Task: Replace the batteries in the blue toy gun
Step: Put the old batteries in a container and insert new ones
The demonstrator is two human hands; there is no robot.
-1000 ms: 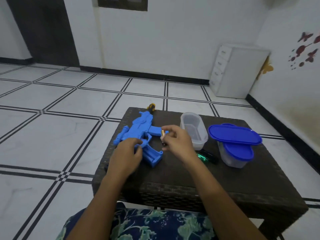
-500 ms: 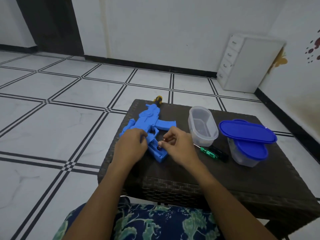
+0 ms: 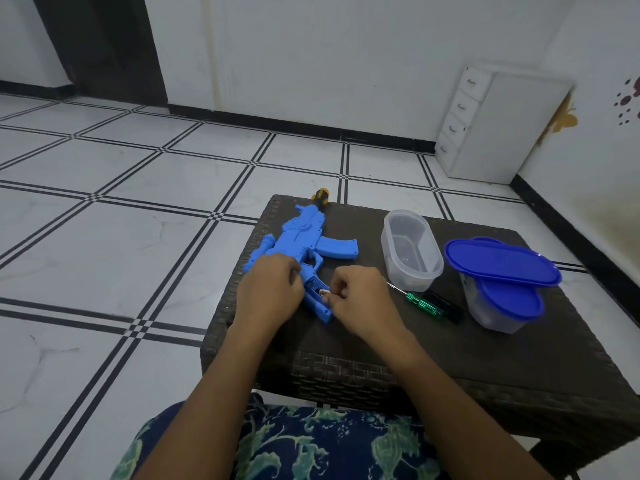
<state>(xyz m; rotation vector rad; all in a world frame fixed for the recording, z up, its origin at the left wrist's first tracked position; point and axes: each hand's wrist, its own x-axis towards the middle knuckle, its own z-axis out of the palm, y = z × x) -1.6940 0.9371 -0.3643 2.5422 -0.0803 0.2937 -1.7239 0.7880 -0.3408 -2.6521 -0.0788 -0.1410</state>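
Observation:
The blue toy gun (image 3: 304,237) lies on its side at the left part of the dark woven table (image 3: 450,358), its yellow-and-black muzzle past the far edge. Its grip shows an open battery compartment (image 3: 313,290). My left hand (image 3: 268,289) grips the gun's body beside the grip and holds it down. My right hand (image 3: 360,299) pinches a small battery (image 3: 325,292) with a metal end, held at the compartment's opening. How far the battery sits inside cannot be told.
A green-handled screwdriver (image 3: 424,303) lies right of my right hand. Behind it stands an open clear tub (image 3: 410,251). Further right, a clear container (image 3: 498,306) carries two blue lids (image 3: 502,263). A white drawer cabinet (image 3: 498,126) stands by the wall.
My right hand came down from above the gun with the battery and now holds it at the grip's open compartment. My left hand stayed on the gun. The camera tilted down.

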